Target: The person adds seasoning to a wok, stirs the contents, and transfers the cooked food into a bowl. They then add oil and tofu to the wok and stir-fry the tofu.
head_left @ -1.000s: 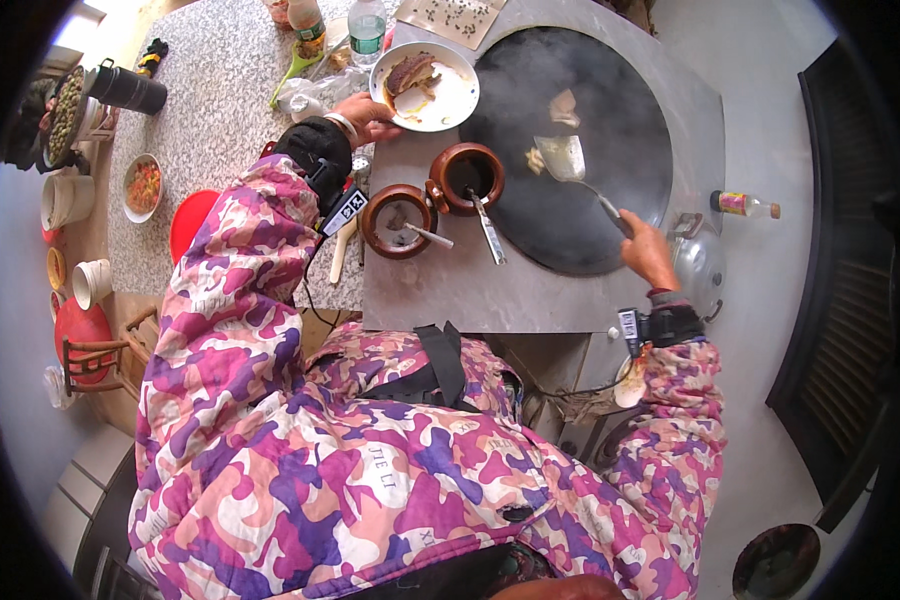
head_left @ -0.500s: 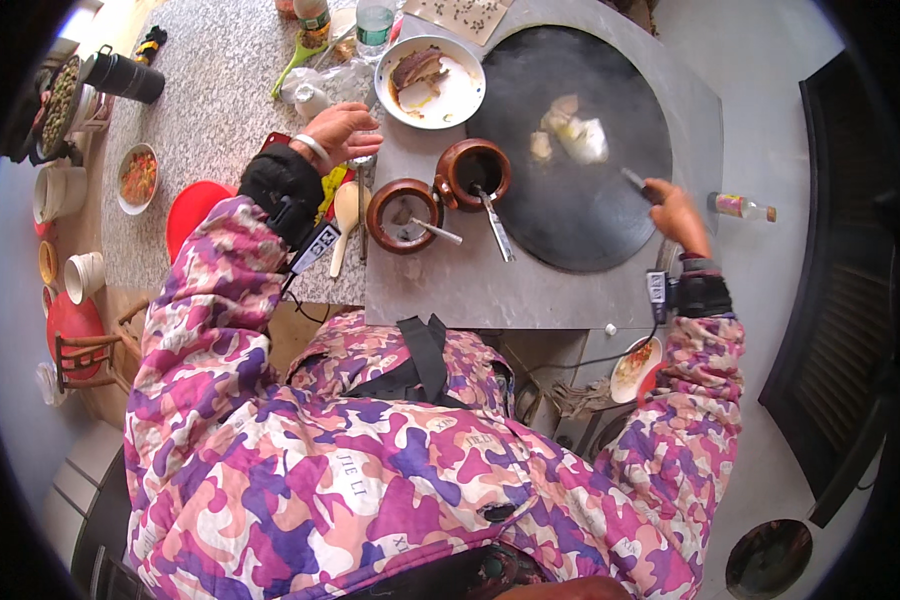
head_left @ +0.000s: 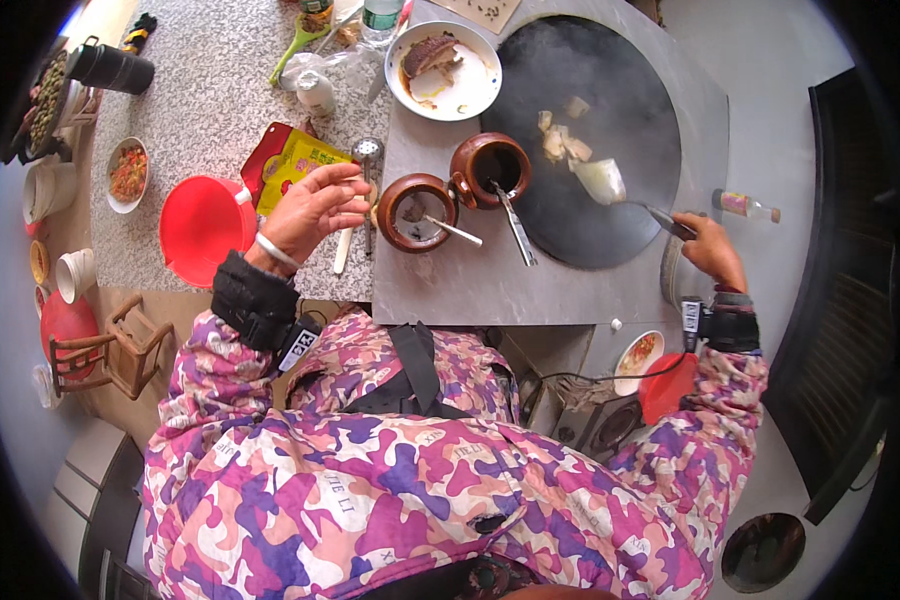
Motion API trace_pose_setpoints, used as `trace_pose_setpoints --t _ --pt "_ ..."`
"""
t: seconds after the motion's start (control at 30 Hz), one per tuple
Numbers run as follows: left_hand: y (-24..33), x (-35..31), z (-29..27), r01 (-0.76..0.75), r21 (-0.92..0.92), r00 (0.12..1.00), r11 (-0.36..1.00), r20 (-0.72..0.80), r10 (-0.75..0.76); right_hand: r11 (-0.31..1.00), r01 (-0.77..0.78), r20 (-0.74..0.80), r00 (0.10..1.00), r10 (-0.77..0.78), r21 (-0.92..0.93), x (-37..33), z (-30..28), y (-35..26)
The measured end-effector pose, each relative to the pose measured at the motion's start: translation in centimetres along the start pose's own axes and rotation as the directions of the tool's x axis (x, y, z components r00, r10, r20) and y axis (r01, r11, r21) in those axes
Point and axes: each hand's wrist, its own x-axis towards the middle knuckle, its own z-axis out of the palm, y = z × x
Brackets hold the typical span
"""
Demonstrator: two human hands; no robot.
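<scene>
My right hand (head_left: 712, 250) is closed round the dark handle of a spatula (head_left: 602, 181) over a wide, dark, steaming wok (head_left: 530, 215). The spatula's broad pale blade lies in the wok beside several pale chunks of food (head_left: 562, 142). My left hand (head_left: 315, 208) is raised with its fingers stretched out, holding nothing. Just right of it stands a brown pot (head_left: 390, 228) with pale contents and a spoon (head_left: 458, 233). Touching that pot is a second brown pot (head_left: 465, 152) holding dark liquid and a metal spoon (head_left: 515, 228).
Beyond the pots, a white bowl (head_left: 398, 95) holds a piece of browned meat. A red basin (head_left: 185, 235), a yellow packet (head_left: 305, 160) and a bowl of chopped red food (head_left: 128, 178) are on the left. A bottle (head_left: 748, 207) lies right of the wok.
My left hand has come nearer to me, down beside the yellow packet. My right hand has moved slightly right and nearer, drawing the spatula; the food chunks have shifted. The view has shifted slightly.
</scene>
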Motion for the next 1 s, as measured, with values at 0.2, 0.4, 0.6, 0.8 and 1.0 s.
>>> trace_pose_setpoints --t 0.2,0.4,0.6,0.8,1.0 --pt "-2.7 -10.5 -2.4 0.022 0.087 0.991 0.996 -0.133 -0.011 0.974 0.048 0.12 0.99 -0.076 0.221 -4.0 2.8 -5.7" --pt "-4.5 -12.7 -4.5 -0.016 0.059 0.983 0.998 -0.181 0.026 0.946 -0.135 -0.045 0.987 0.155 0.296 -1.8 3.2 -5.1" --pt "-6.7 -12.7 -4.2 0.085 0.058 0.982 0.995 -0.173 -0.074 0.975 -0.092 -0.092 0.989 0.113 0.202 -3.2 11.4 -4.7" --pt "-6.8 -12.4 -5.5 0.06 0.056 0.973 0.997 -0.225 -0.045 0.985 -0.087 -0.249 0.961 0.123 0.152 -3.0 7.7 -1.9" --pt "-8.3 -12.0 -5.4 0.109 0.064 0.984 0.992 -0.145 -0.098 0.996 -0.085 -0.242 0.967 0.08 -0.01 -1.2 12.8 -5.2"
